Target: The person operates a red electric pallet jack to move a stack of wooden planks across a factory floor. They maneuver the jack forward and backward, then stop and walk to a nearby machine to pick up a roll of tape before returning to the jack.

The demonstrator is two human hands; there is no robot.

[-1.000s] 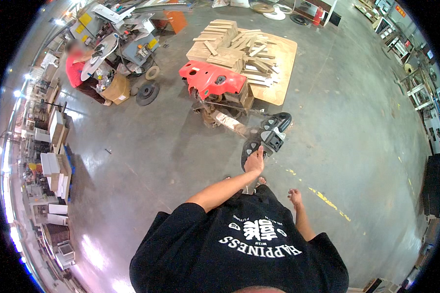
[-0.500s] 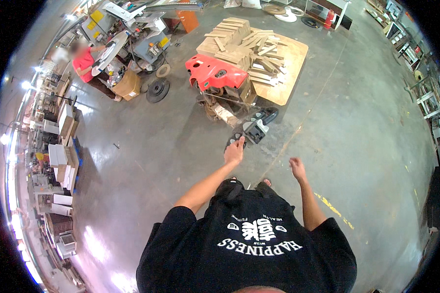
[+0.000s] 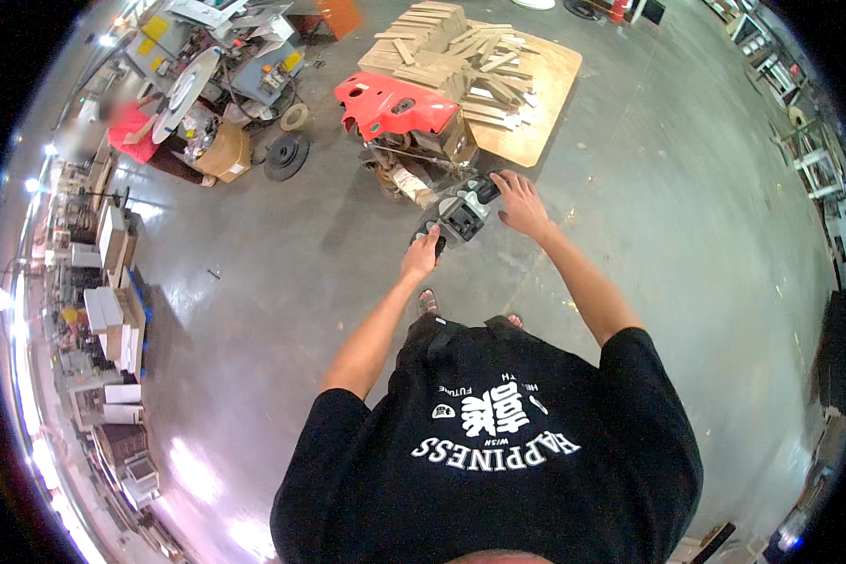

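Head view shows the truck (image 3: 395,105) standing ahead of the person, with its shaft (image 3: 412,185) slanting from beneath the red cover toward them, so that the handle (image 3: 462,218) lies within easy reach of both arms. The left hand (image 3: 423,252) has its grip closed round the handle's left end, thumb upward along it, which probably steadies that side. The right hand (image 3: 524,205) is at the opposite end with fingers spread over the black part and thumb apart; its grip is not closed, and I cannot tell how firmly the fingertips press. A hand at each end likely resists twisting better than a one-sided hold. The feet (image 3: 428,301) are on the floor (image 3: 282,310) just behind the handle, which leaves the arms stretched forward. Beyond the cover, wood strips (image 3: 423,56) lie on a broad board (image 3: 550,94), which presumably carries them all together. Those at left are packed in close rows, seemingly for stability; those at right lie crisscross and look likelier to slide. A co-worker (image 3: 136,136) stands well apart at left, near a carton (image 3: 224,155).
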